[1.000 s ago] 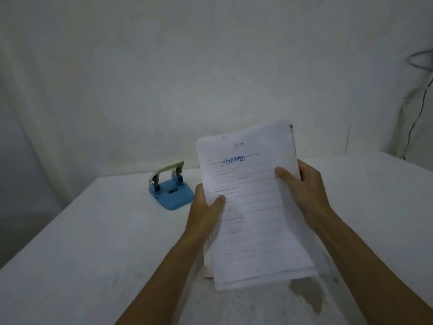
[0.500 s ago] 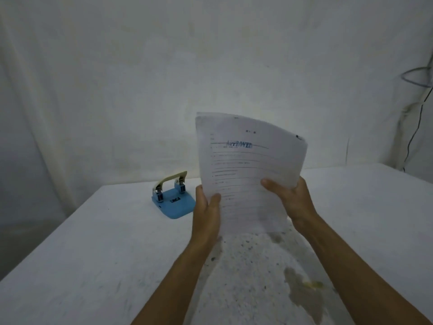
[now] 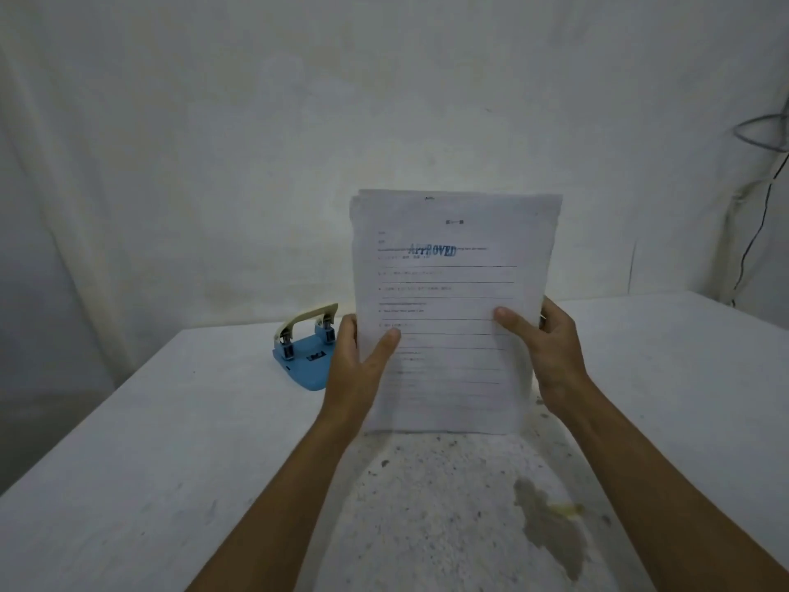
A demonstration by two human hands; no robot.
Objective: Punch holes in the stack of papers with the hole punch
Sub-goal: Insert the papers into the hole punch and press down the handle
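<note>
**White, blue and grey**

The white paper stack (image 3: pixel 452 318) carries thin grey ruled lines and a blue "APPROVED" stamp toward its 12 o'clock edge. At 9 o'clock of it, the sky-blue metal hole punch (image 3: pixel 305 356) has a cream handle. The white speckled tabletop (image 3: pixel 128 463) shows dark flecks and, at 5 o'clock, a grey-brown blotch (image 3: pixel 550 527) tinged yellow.

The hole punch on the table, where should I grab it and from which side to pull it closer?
Probably by the blue base of the hole punch, coming from its near rounded end. The base lies flat on the table and that end faces you, while the raised cream lever arches over the far side and would likely press down if gripped. Both hands now hold the papers.
</note>
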